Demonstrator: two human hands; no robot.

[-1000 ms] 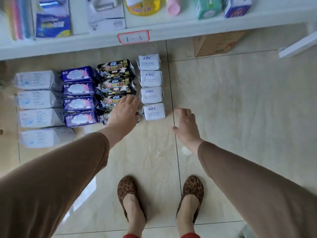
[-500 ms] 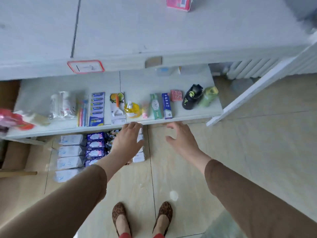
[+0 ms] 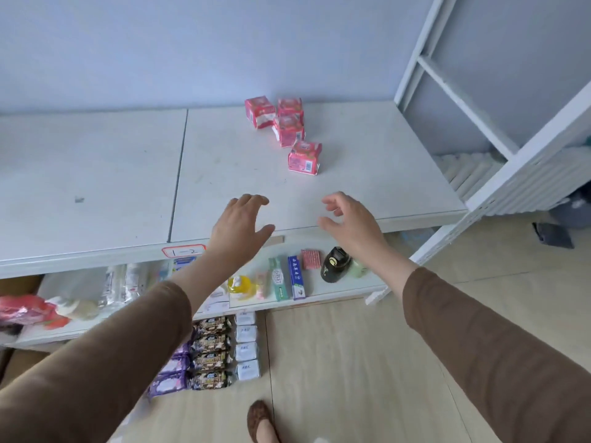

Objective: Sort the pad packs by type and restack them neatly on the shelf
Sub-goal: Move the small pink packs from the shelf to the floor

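Observation:
Several pink pad packs (image 3: 304, 157) stand loosely on the white top shelf (image 3: 367, 174), toward the back right. My left hand (image 3: 239, 227) and my right hand (image 3: 351, 220) hover over the shelf's front edge, both empty with fingers spread, well short of the pink packs. On the floor below lie sorted rows: white ABC packs (image 3: 246, 351), black packs (image 3: 209, 356) and purple packs (image 3: 169, 378), partly hidden by my left sleeve.
A lower shelf (image 3: 335, 290) carries toothpaste boxes (image 3: 295, 279), a yellow bottle (image 3: 238, 284), a black bottle (image 3: 332, 263) and other toiletries. A white ladder-like frame (image 3: 499, 174) leans at the right. My foot (image 3: 260, 422) is on the tiled floor.
My view has lifted from the floor rows to the top shelf. Both hands rose from near the floor packs to above the shelf's front edge, still empty.

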